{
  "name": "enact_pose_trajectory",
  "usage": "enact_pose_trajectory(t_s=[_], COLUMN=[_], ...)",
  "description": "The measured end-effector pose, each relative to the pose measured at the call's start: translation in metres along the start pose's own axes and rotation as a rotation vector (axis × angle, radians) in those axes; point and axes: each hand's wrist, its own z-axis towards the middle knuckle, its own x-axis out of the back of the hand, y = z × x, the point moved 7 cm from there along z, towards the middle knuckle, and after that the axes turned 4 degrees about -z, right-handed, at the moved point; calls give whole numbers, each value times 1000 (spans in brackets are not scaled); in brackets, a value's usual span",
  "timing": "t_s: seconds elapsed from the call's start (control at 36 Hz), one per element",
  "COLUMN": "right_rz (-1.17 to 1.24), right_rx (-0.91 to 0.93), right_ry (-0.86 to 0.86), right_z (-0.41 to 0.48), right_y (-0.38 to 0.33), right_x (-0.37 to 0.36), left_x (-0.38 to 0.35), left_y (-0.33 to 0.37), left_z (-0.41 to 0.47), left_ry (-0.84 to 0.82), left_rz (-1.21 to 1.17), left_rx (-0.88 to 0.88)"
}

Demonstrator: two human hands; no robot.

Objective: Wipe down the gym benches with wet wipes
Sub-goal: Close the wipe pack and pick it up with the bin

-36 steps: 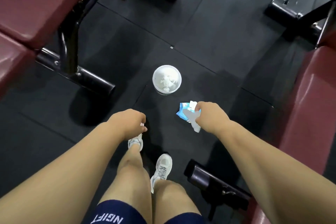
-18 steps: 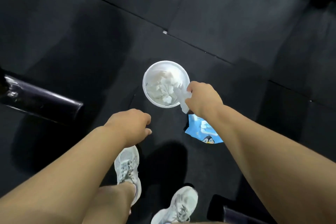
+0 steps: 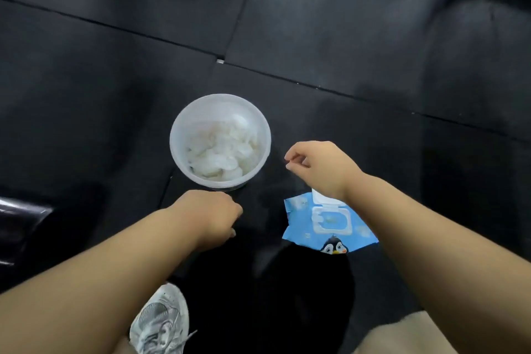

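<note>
Two bare hands over black floor mats (image 3: 344, 37), head view. White tub (image 3: 179, 149) stands on the floor, filled with crumpled used wipes (image 3: 221, 152). Right hand (image 3: 319, 169) just right of the tub: grip narrow, thumb and forefinger nearly pinched, nothing in it. Left hand (image 3: 209, 217) just below the tub: curled in a loose fist, contents cannot be told. Blue wipe pack (image 3: 327, 223), flap open, lies on the floor lower right of the tub, partly under the right wrist. Grey sneaker (image 3: 159, 322) well below the tub.

A gym: black rubber floor tiles (image 3: 330, 23) underfoot.
</note>
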Motion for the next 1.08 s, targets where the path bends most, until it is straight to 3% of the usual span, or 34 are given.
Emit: enact_pose_trajectory(t_s=[0.22, 0.44, 0.56, 0.64, 0.75, 0.92, 1.0, 1.08], right_rz=[-61, -45, 51, -5, 20, 392, 623, 903], right_rx=[-152, -385, -442, -397, -382, -497, -534, -453], right_ry=[-6, -21, 4, 42, -44, -128, 50, 263], right_z=[-48, -79, -75, -64, -47, -37, -29, -32], right_y=[112, 205, 220, 217, 209, 207, 222, 225], right_x=[-20, -90, -118, -121, -127, -145, -138, -118], left_x=[2, -11, -24, -29, -39, -49, -52, -54], left_y=[59, 100, 106, 104, 100, 103, 103, 101], left_z=[50, 115, 143, 154, 158, 158, 157, 158], left_ry=[-46, -39, 61, 148, 188, 152, 128, 119], left_rz=[145, 247, 178, 43, -71, -109, -116, -119], left_rx=[-115, -187, -161, -121, -80, -79, -77, -79])
